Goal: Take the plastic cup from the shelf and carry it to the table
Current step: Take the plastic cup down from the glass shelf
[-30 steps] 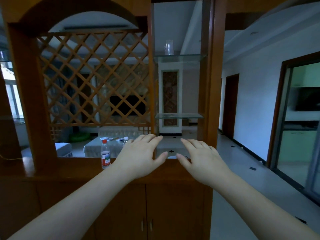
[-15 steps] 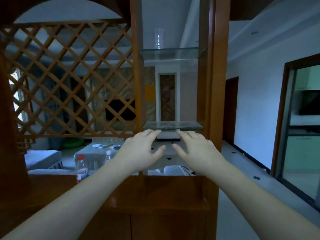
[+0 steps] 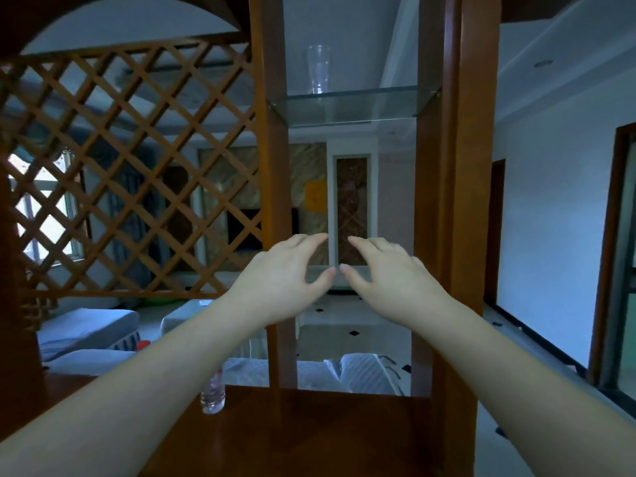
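Observation:
A clear plastic cup [image 3: 318,69] stands upright on the upper glass shelf [image 3: 354,106] of a wooden divider cabinet, between two wooden posts. My left hand [image 3: 285,275] and my right hand [image 3: 389,275] are held out side by side well below the cup, in front of the lower glass shelf [image 3: 339,277]. Both hands have loosely spread fingers and hold nothing; their thumbs nearly touch. The cup is untouched.
A wooden lattice panel [image 3: 130,166] fills the left of the cabinet. A water bottle [image 3: 213,395] stands on the wooden counter [image 3: 309,432], partly behind my left forearm. Beyond lie a covered table [image 3: 192,315] and sofas. A corridor [image 3: 537,356] runs on the right.
The view has come closer to the cabinet and tilted up; the cup and shelves look larger. Both hands have risen from counter level to the lower glass shelf, staying empty.

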Demonstrator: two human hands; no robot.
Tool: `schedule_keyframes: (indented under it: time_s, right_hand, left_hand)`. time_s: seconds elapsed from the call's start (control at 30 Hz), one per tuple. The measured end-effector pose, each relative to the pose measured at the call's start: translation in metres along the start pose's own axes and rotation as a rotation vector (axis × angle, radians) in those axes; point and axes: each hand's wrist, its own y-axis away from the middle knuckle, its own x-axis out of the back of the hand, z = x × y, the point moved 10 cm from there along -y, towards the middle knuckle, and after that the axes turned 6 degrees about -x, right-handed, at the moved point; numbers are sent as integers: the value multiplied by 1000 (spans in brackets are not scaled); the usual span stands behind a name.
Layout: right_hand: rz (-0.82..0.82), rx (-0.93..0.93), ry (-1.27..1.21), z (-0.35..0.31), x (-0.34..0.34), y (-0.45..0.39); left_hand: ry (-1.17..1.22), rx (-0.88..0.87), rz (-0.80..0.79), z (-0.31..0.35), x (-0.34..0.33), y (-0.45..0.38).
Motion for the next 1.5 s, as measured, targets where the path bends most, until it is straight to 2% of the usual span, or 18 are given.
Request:
schedule_keyframes:
  time_s: [0.3, 0.57, 0.9, 1.1, 1.23, 1.5]
  right_hand:
    - [86, -12, -26, -22, -9, -75]
    - [242, -28, -22, -42, 20, -147]
    - [433, 15, 87, -46, 69, -200]
    - [615, 101, 179, -60, 113, -221]
    - [621, 101, 145, -54, 127, -242]
    - [522, 54, 24, -23, 125, -279]
  left_hand:
    - [41, -11, 85, -69, 27, -60]
    - [89, -77, 193, -118, 67, -127]
    - [155, -86, 291, -132, 104, -200]
    - [246, -40, 357, -132, 128, -231]
    - [312, 2, 353, -128, 134, -251]
    - [365, 118, 364, -147, 141, -286]
